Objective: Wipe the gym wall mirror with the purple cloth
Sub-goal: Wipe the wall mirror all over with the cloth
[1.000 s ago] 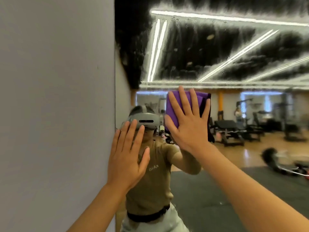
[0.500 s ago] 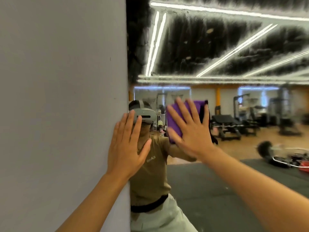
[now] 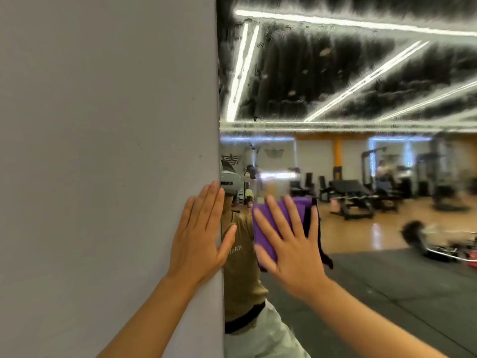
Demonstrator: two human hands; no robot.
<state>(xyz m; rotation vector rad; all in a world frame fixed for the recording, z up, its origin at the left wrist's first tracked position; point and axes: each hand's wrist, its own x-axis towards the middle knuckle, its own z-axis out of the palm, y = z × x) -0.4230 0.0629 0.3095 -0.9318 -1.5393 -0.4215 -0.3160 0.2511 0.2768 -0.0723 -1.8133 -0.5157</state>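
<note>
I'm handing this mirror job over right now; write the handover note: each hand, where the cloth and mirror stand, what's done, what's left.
Left hand: open, flat on the grey wall at the edge beside the mirror, thumb over the glass.
Right hand: open, fingers spread, pressing the folded purple cloth flat against the gym wall mirror, near its left edge.
Done: the lower glass around the cloth reflects clearly.
Left: the upper part of the mirror shows heavy streaky smearing; it looks unwiped. How far the mirror runs to the right is out of frame.

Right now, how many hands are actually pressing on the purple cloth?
1. The right hand presses flat on the purple cloth against the mirror; the left hand rests on the grey wall.
</note>
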